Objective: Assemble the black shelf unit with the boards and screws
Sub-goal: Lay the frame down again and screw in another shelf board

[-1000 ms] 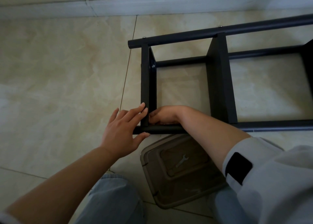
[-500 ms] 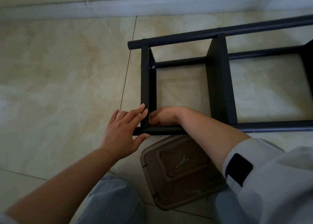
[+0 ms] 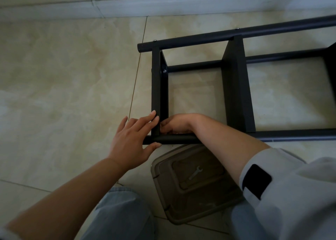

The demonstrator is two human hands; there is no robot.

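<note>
1 head view, looking steeply down, close over floor point(image 3: 63, 85).

Brown plastic lid point(image 3: 196, 199), tiled floor point(image 3: 63, 80).

Glossy beige marble-look floor tiles point(image 3: 63, 80) with thin dark grout lines point(image 3: 138, 65) run up to a pale grey skirting board point(image 3: 163, 5) along the far wall; soft daylight reflects off the floor

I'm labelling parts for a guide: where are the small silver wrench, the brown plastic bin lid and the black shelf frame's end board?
small silver wrench point(image 3: 195, 172), head view, mid-shaft.
brown plastic bin lid point(image 3: 203, 199), head view, bare top surface.
black end board point(image 3: 155, 87), head view, outer face.
</note>
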